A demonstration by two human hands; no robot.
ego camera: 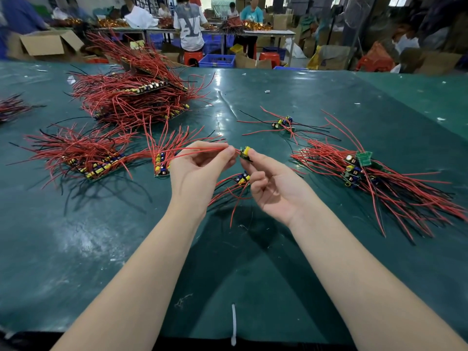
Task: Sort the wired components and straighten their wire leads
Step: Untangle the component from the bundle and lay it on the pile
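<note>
Here, above the worktop (pixel 253 249), the right hand (pixel 276 188) is pinching 1 board (pixel 245 152) while the left hand (pixel 200 171) is pinching its red lead (pixel 202 148) close to the board. Risk: pulling hard could be tearing the lead from its joint.

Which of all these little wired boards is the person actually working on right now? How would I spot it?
Start at the green table and find the two bare hands above its middle. Between them is a small green board with a yellow part, pinched by the right hand, while the left hand pinches its red wires. It alone is off the table.
</note>
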